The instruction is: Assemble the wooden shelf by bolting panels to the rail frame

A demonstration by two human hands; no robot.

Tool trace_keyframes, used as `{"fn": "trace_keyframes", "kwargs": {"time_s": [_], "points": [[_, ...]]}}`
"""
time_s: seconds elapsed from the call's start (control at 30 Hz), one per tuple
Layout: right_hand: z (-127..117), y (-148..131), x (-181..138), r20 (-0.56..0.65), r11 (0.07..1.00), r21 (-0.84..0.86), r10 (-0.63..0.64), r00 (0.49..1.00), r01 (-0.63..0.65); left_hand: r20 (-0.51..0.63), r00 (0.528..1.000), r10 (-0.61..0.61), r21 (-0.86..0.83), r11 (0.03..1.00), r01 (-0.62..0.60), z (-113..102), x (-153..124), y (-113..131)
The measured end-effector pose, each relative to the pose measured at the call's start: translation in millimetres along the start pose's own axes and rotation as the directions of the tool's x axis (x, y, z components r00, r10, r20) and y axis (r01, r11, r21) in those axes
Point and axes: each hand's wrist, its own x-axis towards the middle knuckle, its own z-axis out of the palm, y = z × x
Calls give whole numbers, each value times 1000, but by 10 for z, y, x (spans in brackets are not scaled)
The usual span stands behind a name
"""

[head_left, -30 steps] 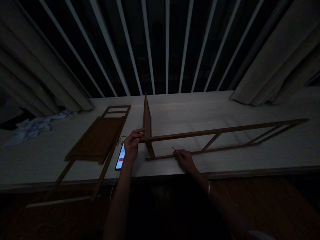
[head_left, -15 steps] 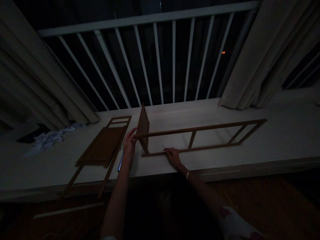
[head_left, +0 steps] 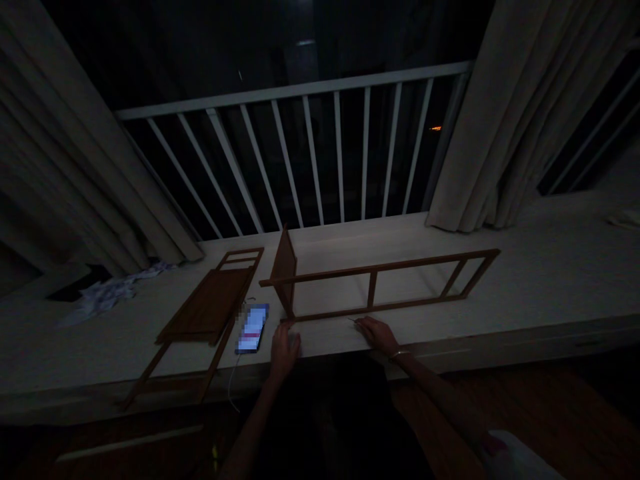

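Note:
A wooden frame (head_left: 373, 290) with long rails and crossbars lies on its side on the white ledge, an upright wooden panel (head_left: 285, 260) at its left end. My left hand (head_left: 284, 350) is at the lower left corner of this frame, fingertips by the rail's end and thumb apart; whether they press on the wood is hard to see. My right hand (head_left: 377, 333) is closed in a pinch on a thin metal rod (head_left: 352, 321), just in front of the lower rail. The rod's exact kind is too dark to make out.
Left on the ledge (head_left: 530, 280) lies another wooden frame with a panel (head_left: 207, 307), jutting past the front edge. A lit phone (head_left: 253, 329) with a cable lies beside it. Crumpled cloth or paper (head_left: 107, 293), curtains (head_left: 470, 133) and a white railing (head_left: 300, 87) stand behind.
My left hand has come down from the upper left corner of the frame to its lower corner, uncovering the phone. My right hand has moved right and off the lower rail with the rod.

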Motion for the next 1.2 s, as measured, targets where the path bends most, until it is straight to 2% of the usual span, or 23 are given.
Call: {"fn": "trace_keyframes", "kwargs": {"time_s": [0.07,0.17,0.27,0.33,0.4,0.47,0.73,0.9,1.2], "points": [[-179,12,-50,8,1000,-24,12,1000,-12,173,980,102,57,992,-113,24,3,-56],[-325,-2,-62,14,998,-54,29,999,-28,387,896,217,86,959,-269,19,38,-152],[-326,4,-28,13,995,-81,50,999,-49,530,805,268,138,909,-394,13,52,-252],[-280,46,-4,17,993,-101,66,998,-64,617,739,272,218,843,-492,21,60,-308],[-219,118,8,27,989,-124,80,996,-76,671,692,265,267,784,-560,36,77,-349],[-154,209,9,42,985,-148,92,995,-85,683,681,264,284,764,-580,54,98,-374],[45,496,-33,139,968,-247,84,987,-47,668,691,278,343,709,-616,138,120,-453],[53,519,-40,179,954,-297,87,980,-31,709,642,291,332,665,-669,162,172,-485],[50,532,-21,241,926,-376,126,962,-27,741,614,274,341,634,-694,170,213,-485]]}}
